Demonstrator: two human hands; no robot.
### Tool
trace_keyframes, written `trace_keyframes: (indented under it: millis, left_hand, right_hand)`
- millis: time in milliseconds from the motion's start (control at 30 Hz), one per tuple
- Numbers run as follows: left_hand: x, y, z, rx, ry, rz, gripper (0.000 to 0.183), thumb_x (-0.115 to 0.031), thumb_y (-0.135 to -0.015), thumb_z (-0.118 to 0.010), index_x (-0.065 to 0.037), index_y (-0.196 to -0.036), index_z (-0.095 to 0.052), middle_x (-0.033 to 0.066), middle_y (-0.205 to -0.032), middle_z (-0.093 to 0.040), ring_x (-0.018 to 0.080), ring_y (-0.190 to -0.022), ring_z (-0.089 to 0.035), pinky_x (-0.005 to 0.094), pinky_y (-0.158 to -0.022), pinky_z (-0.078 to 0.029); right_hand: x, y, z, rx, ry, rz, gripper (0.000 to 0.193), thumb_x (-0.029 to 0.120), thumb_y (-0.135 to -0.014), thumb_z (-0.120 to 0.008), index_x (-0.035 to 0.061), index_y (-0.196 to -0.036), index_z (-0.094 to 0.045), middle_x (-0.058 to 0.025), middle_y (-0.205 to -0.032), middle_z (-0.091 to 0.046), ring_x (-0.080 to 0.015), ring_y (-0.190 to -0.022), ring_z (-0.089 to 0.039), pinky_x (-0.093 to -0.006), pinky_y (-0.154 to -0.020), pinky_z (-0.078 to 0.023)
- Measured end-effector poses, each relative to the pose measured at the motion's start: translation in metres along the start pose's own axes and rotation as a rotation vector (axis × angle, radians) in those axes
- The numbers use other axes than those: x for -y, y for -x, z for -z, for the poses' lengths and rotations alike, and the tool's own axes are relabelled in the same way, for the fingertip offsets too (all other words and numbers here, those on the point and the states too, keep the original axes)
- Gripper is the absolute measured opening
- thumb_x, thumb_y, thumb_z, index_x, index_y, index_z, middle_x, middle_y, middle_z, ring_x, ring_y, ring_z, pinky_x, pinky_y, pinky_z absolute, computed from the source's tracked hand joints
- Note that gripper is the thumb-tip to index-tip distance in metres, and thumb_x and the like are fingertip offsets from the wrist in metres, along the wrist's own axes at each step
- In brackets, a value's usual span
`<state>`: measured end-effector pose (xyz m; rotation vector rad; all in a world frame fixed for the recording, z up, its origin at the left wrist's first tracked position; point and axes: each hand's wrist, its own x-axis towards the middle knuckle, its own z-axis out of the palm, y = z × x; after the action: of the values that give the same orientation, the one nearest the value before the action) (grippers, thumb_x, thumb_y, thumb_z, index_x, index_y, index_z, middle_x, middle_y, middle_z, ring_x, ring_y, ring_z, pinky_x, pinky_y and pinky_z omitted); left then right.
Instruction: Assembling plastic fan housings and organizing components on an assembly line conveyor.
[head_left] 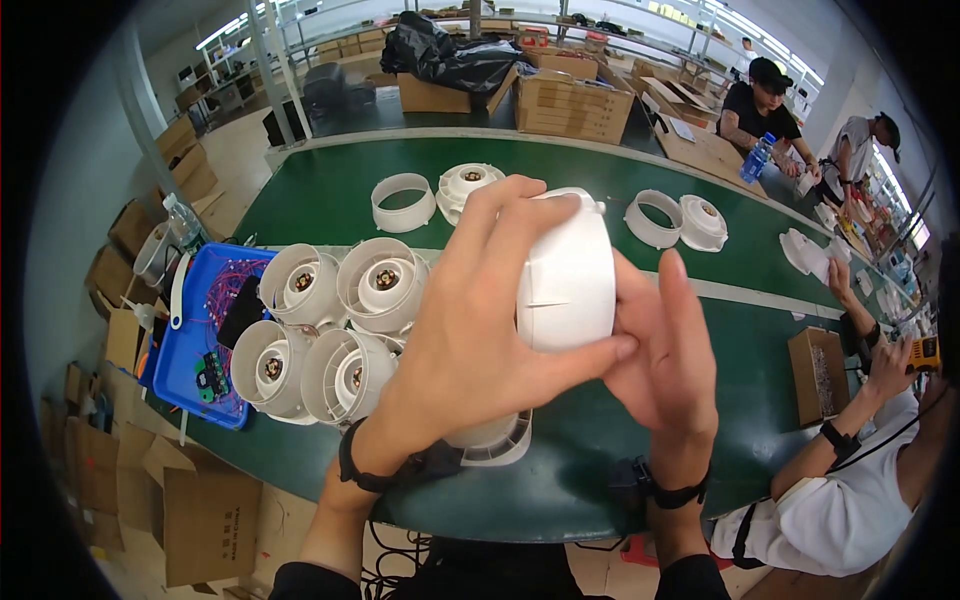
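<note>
A white round plastic housing (pixel 568 272) is held up on edge over the green table, between my two hands. My left hand (pixel 470 300) is closed around it, fingers over the top and thumb along its lower side. My right hand (pixel 655 350) supports it from the right, thumb pointing up; its other fingers are partly hidden behind the part. Beneath my left wrist, another white housing (pixel 497 445) is partly covered. To the left stand several similar housings with round metal-and-dark centres, including one open housing (pixel 385 283).
A blue tray (pixel 178 375) with wires and a green circuit board (pixel 211 378) lies at left. White rings (pixel 404 203) and caps sit farther back. A small cardboard box (pixel 817 375) is at right. A co-worker's hand (pixel 888 370) holds a yellow tool nearby; others work beyond.
</note>
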<state>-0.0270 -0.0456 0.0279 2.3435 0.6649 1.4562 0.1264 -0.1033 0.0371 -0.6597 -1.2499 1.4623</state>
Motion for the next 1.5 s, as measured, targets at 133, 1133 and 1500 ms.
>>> trace_keyframes:
  millis: [133, 1133, 1500]
  left_hand:
    - [0.003, 0.002, -0.009, -0.008, 0.128, 0.053, 0.087, -0.016, -0.055, -0.092, -0.004, -0.13, -0.05, 0.0209, -0.139, -0.047, 0.0313, -0.123, -0.053, 0.0406, -0.099, -0.046]
    - [0.014, 0.001, 0.011, -0.036, 0.103, -0.046, 0.04, -0.018, -0.077, -0.077, -0.002, -0.113, -0.066, 0.0205, -0.125, -0.061, 0.032, -0.111, -0.062, 0.0374, -0.088, -0.052]
    - [0.008, -0.007, 0.001, 0.004, 0.075, -0.127, 0.056, -0.025, -0.07, -0.083, -0.002, -0.117, -0.062, 0.022, -0.123, -0.061, 0.0371, -0.105, -0.064, 0.0403, -0.087, -0.052]
  right_hand:
    - [0.0, 0.002, -0.004, -0.023, 0.161, 0.043, 0.091, 0.066, -0.099, -0.014, -0.0086, -0.149, -0.025, -0.02, -0.144, -0.046, -0.0286, -0.13, -0.049, -0.0362, -0.11, -0.036]
    - [-0.005, 0.004, -0.002, 0.213, 0.522, -0.052, 0.121, 0.086, -0.082, 0.004, -0.0115, -0.139, -0.04, -0.0192, -0.126, -0.059, -0.0268, -0.12, -0.057, -0.0356, -0.104, -0.039]
    - [-0.003, 0.006, 0.003, -0.129, 0.307, -0.067, 0.123, 0.087, -0.081, 0.001, -0.0141, -0.133, -0.044, -0.0253, -0.114, -0.063, -0.0326, -0.095, -0.067, -0.0365, -0.088, -0.051]
